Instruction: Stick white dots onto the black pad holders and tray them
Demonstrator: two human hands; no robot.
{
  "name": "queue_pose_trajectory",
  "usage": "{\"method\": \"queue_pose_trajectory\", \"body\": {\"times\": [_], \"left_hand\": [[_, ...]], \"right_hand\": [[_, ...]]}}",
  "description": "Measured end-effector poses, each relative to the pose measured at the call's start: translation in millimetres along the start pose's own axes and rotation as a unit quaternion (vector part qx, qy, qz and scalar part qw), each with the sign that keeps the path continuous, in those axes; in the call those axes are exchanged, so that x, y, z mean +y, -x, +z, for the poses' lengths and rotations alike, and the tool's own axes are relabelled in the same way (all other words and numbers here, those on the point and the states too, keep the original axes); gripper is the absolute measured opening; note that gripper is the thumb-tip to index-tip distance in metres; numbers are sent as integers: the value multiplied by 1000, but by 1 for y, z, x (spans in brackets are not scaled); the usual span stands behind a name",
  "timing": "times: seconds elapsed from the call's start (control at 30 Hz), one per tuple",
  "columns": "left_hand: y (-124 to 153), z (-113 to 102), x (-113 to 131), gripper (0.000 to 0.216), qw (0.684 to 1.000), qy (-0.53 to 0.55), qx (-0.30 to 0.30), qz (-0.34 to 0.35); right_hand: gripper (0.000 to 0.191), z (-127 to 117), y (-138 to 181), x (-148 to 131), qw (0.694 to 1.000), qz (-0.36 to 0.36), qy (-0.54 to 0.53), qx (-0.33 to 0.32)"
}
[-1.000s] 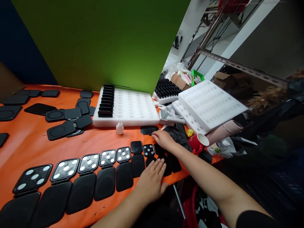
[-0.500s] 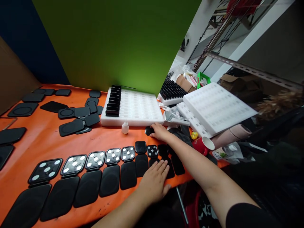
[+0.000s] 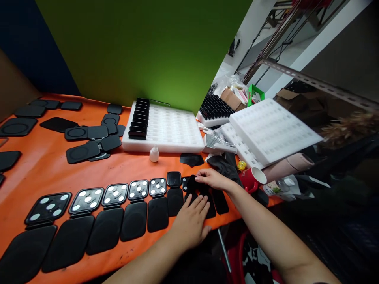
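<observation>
- Right of centre, the right hand [image 3: 215,178] pinched a small black pad [image 3: 193,184] between closed fingers, at the right end of a row of open black cases [image 3: 118,205].
- Just below, the left hand [image 3: 191,224] lay flat, fingers spread, on that row.
- Both were low on the orange bench [image 3: 44,165], with a red cup [image 3: 251,179] to the right.
</observation>
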State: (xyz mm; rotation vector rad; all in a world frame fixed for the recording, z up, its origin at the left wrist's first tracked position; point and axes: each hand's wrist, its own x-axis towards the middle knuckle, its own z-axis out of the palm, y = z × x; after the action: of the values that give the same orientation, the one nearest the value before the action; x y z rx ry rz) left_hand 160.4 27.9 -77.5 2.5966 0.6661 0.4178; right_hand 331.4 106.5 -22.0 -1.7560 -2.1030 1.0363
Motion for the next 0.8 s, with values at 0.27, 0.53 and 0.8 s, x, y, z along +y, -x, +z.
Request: {"method": "queue_pose_trajectory", "body": {"times": [0.27, 0.53, 0.8], "left_hand": [[-1, 0, 0, 61, 1000, -3, -7, -3], [-1, 1, 0, 61, 1000, -12, -6, -3], [-1, 0, 0, 61, 1000, -9, -12, -7]], "right_hand": [[20, 2, -20, 4, 995, -46, 38, -76], [20, 1, -28, 0, 987, -84, 97, -98], [20, -1, -30, -3, 981, -101, 132, -97]]}}
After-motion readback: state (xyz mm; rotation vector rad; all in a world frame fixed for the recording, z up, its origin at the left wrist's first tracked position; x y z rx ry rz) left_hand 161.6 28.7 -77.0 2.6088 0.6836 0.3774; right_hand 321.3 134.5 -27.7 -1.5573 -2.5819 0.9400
